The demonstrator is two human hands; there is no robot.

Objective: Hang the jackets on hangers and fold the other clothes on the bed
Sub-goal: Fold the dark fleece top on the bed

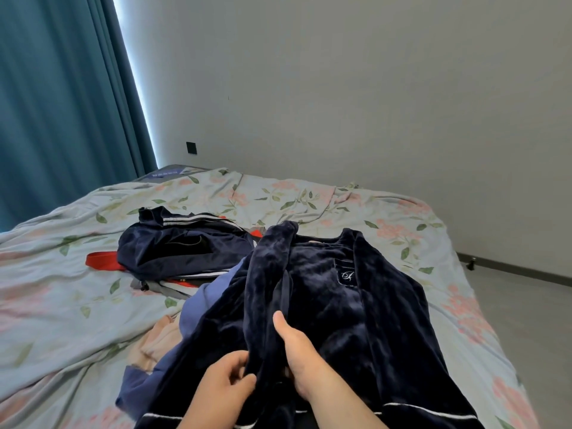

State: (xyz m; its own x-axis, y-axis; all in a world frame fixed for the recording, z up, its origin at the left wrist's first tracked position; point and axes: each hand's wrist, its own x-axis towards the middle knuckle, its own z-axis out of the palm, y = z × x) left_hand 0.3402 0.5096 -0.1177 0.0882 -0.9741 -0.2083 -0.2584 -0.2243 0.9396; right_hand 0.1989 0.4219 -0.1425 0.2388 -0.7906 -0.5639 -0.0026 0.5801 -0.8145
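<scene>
Head view: left hand (224,382) and right hand (301,357) both grip the front edge of the dark navy velvet jacket (387,320) spread near-side on the floral-sheeted bed (62,289), bare sheet open leftward, the bed's right edge close beside the jacket.

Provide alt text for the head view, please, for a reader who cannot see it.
The left hand and right hand grip the front edge of a navy velvet garment spread on a floral-sheeted bed. Behind it lies a crumpled navy jacket with white stripes; a teal curtain hangs at the left.
</scene>
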